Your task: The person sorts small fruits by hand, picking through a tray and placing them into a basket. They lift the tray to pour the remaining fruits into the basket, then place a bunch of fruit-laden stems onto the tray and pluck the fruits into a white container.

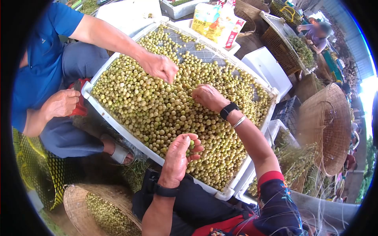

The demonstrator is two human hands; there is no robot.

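A white plastic tray (pixel 130 135) full of small round green-yellow fruits (pixel 157 106) lies in front of me. Over its lower part is my left hand (pixel 181 157), palm up, with the fingers curled around a few green fruits. My right hand (pixel 210 97), with a black band and a bracelet at the wrist, reaches down into the fruits near the middle; its fingertips are hidden among them. A co-worker's hand (pixel 160 67) is closed just above the fruits, left of my right hand. The co-worker's other hand (pixel 62 103) is beside the tray's left corner.
A woven basket of fruits (pixel 110 212) stands at the lower left, beside a yellow-black mesh bag (pixel 35 165). Large baskets (pixel 325 129), a white box (pixel 267 70) and leafy stems (pixel 295 161) are at the right. Printed bags (pixel 216 25) lie behind the tray. Another person (pixel 317 35) is farther back.
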